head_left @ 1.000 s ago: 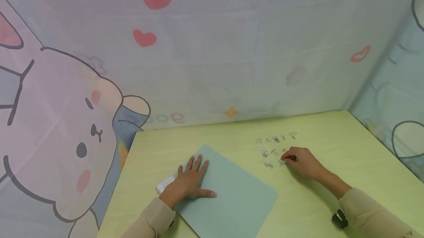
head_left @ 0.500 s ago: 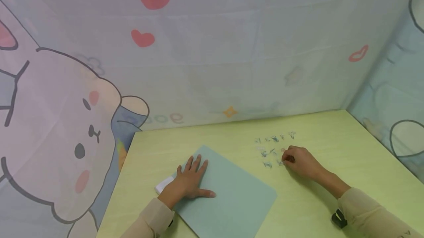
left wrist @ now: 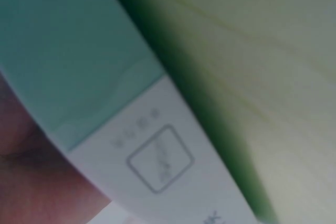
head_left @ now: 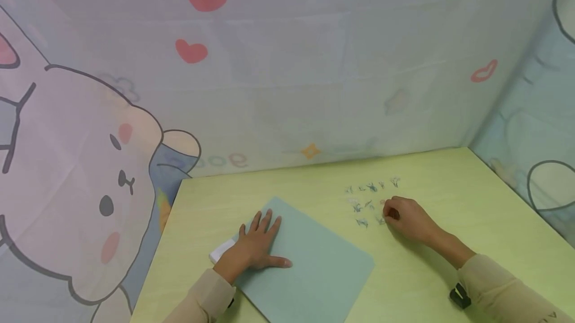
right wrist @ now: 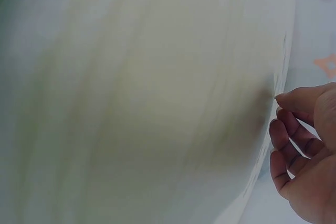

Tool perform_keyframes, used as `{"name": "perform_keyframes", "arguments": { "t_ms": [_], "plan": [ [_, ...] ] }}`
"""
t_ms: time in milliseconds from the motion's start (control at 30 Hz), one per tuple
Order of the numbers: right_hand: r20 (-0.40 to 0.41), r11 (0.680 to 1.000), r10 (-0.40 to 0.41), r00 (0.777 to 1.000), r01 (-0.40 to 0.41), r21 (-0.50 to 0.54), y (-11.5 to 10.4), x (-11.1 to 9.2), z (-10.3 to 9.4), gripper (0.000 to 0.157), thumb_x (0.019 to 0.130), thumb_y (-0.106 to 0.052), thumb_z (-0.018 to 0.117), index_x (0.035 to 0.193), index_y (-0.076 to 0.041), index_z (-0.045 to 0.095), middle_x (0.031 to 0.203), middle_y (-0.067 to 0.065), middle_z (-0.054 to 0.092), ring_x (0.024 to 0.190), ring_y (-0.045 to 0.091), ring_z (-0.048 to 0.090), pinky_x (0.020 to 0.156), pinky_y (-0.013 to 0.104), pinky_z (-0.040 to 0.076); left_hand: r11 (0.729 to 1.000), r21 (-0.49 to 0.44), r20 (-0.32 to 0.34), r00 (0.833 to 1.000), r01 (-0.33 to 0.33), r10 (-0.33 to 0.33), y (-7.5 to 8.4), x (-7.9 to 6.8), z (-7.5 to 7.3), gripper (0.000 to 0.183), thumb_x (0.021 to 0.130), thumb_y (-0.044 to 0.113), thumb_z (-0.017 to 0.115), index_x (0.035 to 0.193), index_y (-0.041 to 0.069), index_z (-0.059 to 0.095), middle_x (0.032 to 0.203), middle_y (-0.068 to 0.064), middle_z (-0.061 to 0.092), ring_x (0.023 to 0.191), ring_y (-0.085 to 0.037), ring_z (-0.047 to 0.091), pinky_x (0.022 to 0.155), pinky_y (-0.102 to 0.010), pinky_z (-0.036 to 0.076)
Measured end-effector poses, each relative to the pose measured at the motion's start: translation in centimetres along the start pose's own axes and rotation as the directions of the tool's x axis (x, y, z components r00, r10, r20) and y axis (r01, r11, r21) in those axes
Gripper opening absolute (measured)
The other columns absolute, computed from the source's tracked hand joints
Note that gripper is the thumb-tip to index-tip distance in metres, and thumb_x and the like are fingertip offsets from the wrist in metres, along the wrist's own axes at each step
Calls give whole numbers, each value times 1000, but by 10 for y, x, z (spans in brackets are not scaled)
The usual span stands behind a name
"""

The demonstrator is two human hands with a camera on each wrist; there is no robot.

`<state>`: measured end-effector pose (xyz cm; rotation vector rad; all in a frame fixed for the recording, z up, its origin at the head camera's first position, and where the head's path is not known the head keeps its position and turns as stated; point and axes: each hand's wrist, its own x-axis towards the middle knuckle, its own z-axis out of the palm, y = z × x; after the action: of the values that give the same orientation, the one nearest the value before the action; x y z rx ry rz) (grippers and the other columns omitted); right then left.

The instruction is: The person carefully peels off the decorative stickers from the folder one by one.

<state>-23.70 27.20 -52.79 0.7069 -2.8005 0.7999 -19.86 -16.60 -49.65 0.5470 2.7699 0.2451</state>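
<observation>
My left hand (head_left: 258,248) rests with fingers spread on a pale green flat cover (head_left: 314,263), like a large book or folder. Its white end strip (left wrist: 163,156) with printed marks shows in the left wrist view. My right hand (head_left: 409,218) has curled fingers, thumb and index tips close together, right at the table surface beside a small bluish, sticker-like piece (head_left: 380,219). In the right wrist view the right hand (right wrist: 310,145) shows the fingertips near the surface; I cannot tell whether they pinch anything.
Several small plant-like pieces (head_left: 371,187) lie in rows on the yellow-green table (head_left: 431,273). A black clip-like object (head_left: 459,296) is at the right sleeve. A printed curtain (head_left: 287,78) stands behind the table, another along the right side.
The right hand shifts slightly away from the small piece beside its fingertips, which shows a little more. The left hand stays on the cover. The head view drifts slightly.
</observation>
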Motion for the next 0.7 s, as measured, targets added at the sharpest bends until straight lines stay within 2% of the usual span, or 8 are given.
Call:
{"name": "perform_keyframes", "arguments": {
  "t_ms": [167,400,500,700],
  "plan": [
    [-35,1000,-7,999,7,5,-1,-1,-2,24,90,6,77,85,-14,67,80,-9,59,72,6,53,64,28,49,1000,4,6,1000,1,-1,1,1,0,119,83,73,77,169,10,25,176,-20,11,161,-45,8,118,-76,18],
    [-46,1000,3,999,-3,3,-2,0,-9,8,95,-2,75,95,-10,72,89,-7,66,78,9,60,69,31,53,1000,5,17,1000,-7,7,2,3,-2,119,83,74,77,169,10,26,176,-20,11,161,-46,8,118,-77,19],
    [-66,1000,-14,998,14,6,-6,4,-14,4,98,-6,75,101,-8,74,94,-4,70,82,12,64,73,36,56,1000,8,20,999,-27,27,0,5,-6,118,82,74,78,169,10,28,176,-19,14,161,-46,10,117,-77,20],
    [-130,998,-58,990,61,19,-21,15,-29,11,101,-11,74,110,-5,74,106,7,72,92,26,66,81,50,55,999,12,59,997,-46,45,-6,9,-17,115,82,70,80,169,15,31,177,-14,15,162,-45,6,119,-76,15]
  ]
}}
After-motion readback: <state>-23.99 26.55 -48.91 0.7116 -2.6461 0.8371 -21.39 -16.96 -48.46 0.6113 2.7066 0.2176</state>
